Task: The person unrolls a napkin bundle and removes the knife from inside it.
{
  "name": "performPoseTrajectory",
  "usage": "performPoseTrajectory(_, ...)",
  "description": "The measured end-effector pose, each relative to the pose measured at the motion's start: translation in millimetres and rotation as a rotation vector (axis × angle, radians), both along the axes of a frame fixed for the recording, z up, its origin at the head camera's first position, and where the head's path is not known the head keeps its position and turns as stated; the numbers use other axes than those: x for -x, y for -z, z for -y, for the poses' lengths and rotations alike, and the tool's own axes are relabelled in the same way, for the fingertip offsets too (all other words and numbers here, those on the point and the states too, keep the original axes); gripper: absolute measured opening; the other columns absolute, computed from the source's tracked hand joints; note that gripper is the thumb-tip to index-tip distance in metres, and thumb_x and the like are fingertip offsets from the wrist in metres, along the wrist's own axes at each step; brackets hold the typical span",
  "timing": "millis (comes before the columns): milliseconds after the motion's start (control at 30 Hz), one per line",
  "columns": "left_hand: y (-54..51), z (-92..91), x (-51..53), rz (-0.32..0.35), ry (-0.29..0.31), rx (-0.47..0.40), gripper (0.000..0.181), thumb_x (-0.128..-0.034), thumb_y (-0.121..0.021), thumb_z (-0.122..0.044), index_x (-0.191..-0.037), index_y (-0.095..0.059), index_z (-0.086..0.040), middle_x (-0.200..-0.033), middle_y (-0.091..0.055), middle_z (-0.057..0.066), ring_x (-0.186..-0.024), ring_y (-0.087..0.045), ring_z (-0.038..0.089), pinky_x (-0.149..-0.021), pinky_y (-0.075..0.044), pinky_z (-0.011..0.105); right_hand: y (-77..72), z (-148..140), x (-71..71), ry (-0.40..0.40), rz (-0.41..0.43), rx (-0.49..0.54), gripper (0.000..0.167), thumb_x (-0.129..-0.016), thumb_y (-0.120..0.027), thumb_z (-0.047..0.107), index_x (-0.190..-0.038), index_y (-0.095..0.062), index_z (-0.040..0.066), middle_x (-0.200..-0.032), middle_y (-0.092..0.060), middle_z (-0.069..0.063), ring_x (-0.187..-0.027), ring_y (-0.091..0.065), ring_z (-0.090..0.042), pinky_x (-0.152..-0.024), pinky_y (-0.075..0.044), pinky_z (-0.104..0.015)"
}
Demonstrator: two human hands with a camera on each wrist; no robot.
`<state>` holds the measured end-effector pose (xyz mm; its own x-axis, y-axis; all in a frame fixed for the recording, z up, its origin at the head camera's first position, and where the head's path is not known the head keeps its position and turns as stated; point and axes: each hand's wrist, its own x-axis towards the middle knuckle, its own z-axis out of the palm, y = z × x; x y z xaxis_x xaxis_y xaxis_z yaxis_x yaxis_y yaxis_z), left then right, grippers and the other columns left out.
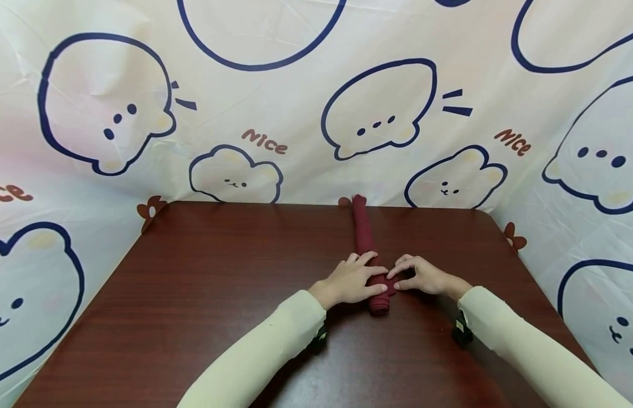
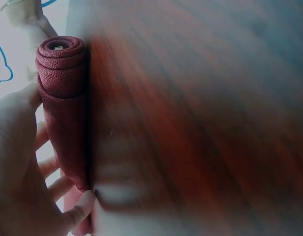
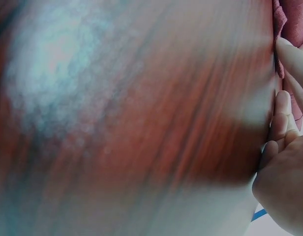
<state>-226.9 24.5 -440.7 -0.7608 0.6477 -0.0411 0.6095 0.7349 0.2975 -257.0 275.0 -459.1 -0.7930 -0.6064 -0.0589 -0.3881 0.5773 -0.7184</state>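
Note:
A dark red cloth point(image 1: 364, 229), rolled into a long tube, lies lengthwise on the table. Its near end shows wound layers, seen close up in the left wrist view as a spiral at the top of the roll point(image 2: 63, 78). My left hand point(image 1: 349, 280) rests across the roll from the left, fingers spread over it. To the right of the roll, a small loose flap point(image 1: 391, 283) of the cloth sticks out. My right hand point(image 1: 423, 276) pinches this flap between thumb and fingers. In the right wrist view the fingertips point(image 3: 287, 49) touch the cloth's edge.
The brown wood-grain table point(image 1: 219, 272) has rounded far corners. A pale curtain point(image 1: 306, 102) printed with blue-outlined cartoon figures hangs behind the table and along its sides. The roll's far end reaches the table's back edge.

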Motion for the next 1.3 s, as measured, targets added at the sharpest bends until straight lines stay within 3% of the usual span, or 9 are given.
performPoseTrajectory(233,1.6,5.6,-0.3,0.011,-0.011,-0.038,0.049,-0.1028,-0.045,-0.055,-0.144,-0.055,-0.032,-0.166,-0.03,0.002,-0.14,-0.043,0.031,-0.108,-0.045,0.052,-1.9,0,0.3,-0.002,-0.006,0.004,0.021,-0.087,-0.079,0.016,-0.108,-0.079,0.01,-0.112,-0.063,-0.011,-0.107,-0.052,-0.018,-0.098,-0.042,-0.041)
performPoseTrajectory(533,1.8,15.4,-1.0,0.071,-0.023,-0.108,0.048,-0.101,-0.05,-0.054,-0.143,-0.056,-0.03,-0.167,-0.029,0.003,-0.145,-0.039,0.032,-0.11,-0.042,0.057,1.3,-1,1.4,0.006,0.017,0.008,0.021,-0.088,-0.079,0.017,-0.108,-0.079,0.013,-0.111,-0.062,-0.008,-0.105,-0.052,-0.012,-0.097,-0.041,-0.04)
performPoseTrajectory(1000,2.8,35.6,-3.9,0.096,-0.045,-0.136,0.048,-0.102,-0.052,-0.051,-0.146,-0.053,-0.032,-0.166,-0.031,0.003,-0.146,-0.04,0.033,-0.111,-0.04,0.059,1.8,1,0.6,0.013,0.012,0.012,0.021,-0.087,-0.079,0.019,-0.107,-0.079,0.013,-0.111,-0.061,-0.007,-0.104,-0.05,-0.01,-0.097,-0.041,-0.036)
performPoseTrajectory(1300,3.6,47.3,-6.0,0.094,-0.035,-0.141,0.048,-0.1035,-0.05,-0.047,-0.149,-0.05,-0.032,-0.167,-0.031,0.004,-0.148,-0.039,0.034,-0.111,-0.039,0.06,1.3,3,0.1,0.03,0.023,-0.011,0.021,-0.087,-0.079,0.019,-0.107,-0.079,0.013,-0.111,-0.061,-0.007,-0.106,-0.05,-0.014,-0.098,-0.041,-0.041)
